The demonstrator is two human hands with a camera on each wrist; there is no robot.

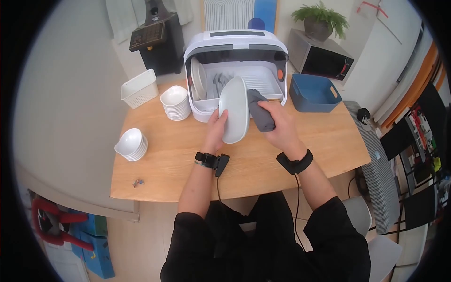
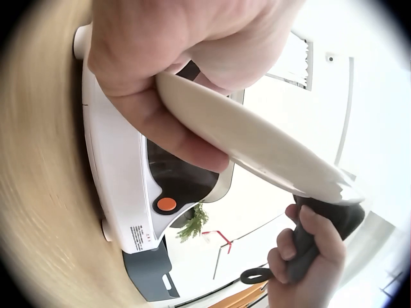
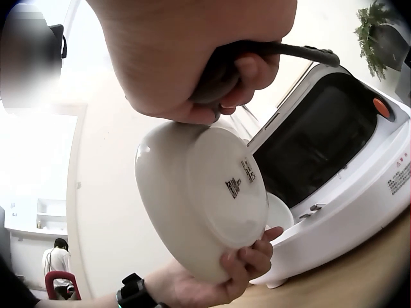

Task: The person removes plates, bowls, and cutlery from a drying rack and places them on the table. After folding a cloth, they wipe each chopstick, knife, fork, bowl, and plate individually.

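Note:
A white plate (image 1: 233, 110) stands on edge above the table, gripped at its rim by my left hand (image 1: 216, 129). In the left wrist view the fingers (image 2: 186, 144) curl round that rim. My right hand (image 1: 281, 123) grips a bunched dark grey cloth (image 1: 260, 110) against the plate's underside. A hanging loop (image 2: 255, 276) sticks out of the cloth. Small printed marks show on the plate's underside in the right wrist view. Behind both hands stands a white dish cabinet (image 1: 201, 113) with its lid raised; a plate (image 1: 198, 77) and several utensils (image 1: 219, 83) are inside.
Left on the wooden table (image 1: 188, 160) are a white basket (image 1: 139, 89), stacked square bowls (image 1: 175, 102) and stacked round bowls (image 1: 131, 144). At right stand a blue bin (image 1: 314, 94) and a microwave (image 1: 322, 55) bearing a potted plant (image 1: 319, 23). A dark appliance (image 1: 159, 44) stands at back left.

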